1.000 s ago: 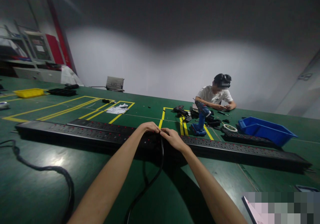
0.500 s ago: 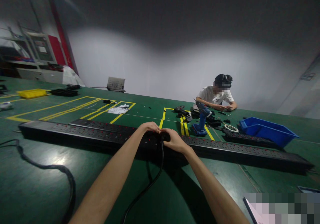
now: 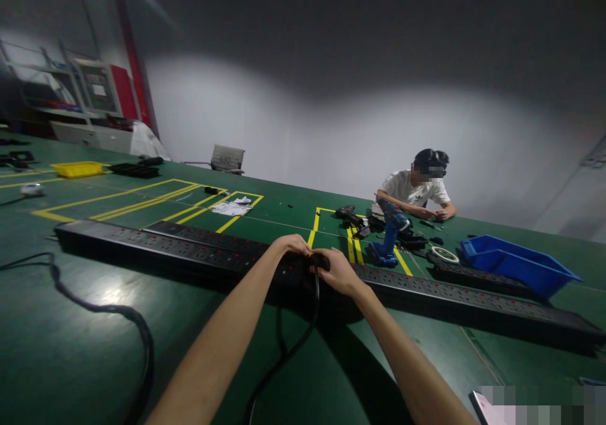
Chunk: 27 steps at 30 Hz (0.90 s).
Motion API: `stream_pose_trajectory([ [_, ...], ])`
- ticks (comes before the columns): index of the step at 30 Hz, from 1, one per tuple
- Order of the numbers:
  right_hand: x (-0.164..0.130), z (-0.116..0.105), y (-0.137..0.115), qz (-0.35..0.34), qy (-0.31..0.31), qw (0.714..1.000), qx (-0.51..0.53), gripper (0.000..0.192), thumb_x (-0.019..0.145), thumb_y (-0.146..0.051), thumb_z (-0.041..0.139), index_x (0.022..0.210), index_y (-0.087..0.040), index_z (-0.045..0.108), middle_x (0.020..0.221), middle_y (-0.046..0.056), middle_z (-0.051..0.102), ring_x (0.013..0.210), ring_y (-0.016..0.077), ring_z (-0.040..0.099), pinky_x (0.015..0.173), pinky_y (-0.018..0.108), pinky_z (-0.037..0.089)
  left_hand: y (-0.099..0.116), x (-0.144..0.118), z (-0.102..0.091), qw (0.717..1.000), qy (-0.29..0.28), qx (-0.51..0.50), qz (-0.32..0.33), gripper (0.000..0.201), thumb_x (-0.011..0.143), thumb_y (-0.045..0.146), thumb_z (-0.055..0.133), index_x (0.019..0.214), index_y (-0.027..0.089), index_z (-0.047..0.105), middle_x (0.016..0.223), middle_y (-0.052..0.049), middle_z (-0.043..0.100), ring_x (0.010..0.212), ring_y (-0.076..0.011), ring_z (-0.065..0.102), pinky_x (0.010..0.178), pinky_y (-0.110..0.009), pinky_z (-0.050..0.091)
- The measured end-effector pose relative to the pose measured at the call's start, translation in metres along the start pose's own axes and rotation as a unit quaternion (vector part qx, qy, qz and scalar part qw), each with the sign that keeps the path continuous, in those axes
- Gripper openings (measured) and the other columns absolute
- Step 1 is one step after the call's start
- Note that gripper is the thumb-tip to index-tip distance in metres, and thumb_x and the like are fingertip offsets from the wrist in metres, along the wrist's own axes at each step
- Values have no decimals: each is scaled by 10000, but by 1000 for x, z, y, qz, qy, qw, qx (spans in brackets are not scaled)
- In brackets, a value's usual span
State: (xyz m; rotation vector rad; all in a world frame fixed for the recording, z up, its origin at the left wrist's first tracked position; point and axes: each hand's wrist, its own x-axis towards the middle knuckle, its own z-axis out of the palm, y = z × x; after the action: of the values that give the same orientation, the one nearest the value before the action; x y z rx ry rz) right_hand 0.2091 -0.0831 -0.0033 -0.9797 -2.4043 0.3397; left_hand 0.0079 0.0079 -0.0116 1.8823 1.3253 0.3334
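Note:
A long black power strip (image 3: 156, 243) with red-marked sockets stretches across the table in front of me. My right hand (image 3: 338, 272) is closed around a black plug (image 3: 320, 261) held over the middle of it. From the plug a black cable (image 3: 308, 330) hangs down toward me and runs off the bottom edge. My left hand (image 3: 292, 245) is right beside the plug, its fingers bent and pinched together at the strip. What those fingertips grip is hidden. Whether the plug sits in a socket cannot be made out.
Behind the strip lies a second power strip (image 3: 208, 233). A blue cordless drill (image 3: 389, 235) stands behind it, near a blue bin (image 3: 516, 262) and a tape roll (image 3: 444, 254). Another person (image 3: 416, 188) sits across the table. A thick black cable (image 3: 108, 309) lies at left.
The view has turned slightly left, so the scene sits farther right and the right side lower. Both hands stay at the plug, with only a slight shift of the fingers.

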Motion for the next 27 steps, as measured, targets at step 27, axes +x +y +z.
stream_pose_trajectory([
  [27,16,-20,-21,-134,-137,939,-287,433,802,-259,573,1211,-124,531,1023,139,640,956,249,590,883,376,404,7,-8,-2,1000,20,19,15,224,563,165,644,747,178,770,650,21,675,658,-125,551,605,-196,417],
])
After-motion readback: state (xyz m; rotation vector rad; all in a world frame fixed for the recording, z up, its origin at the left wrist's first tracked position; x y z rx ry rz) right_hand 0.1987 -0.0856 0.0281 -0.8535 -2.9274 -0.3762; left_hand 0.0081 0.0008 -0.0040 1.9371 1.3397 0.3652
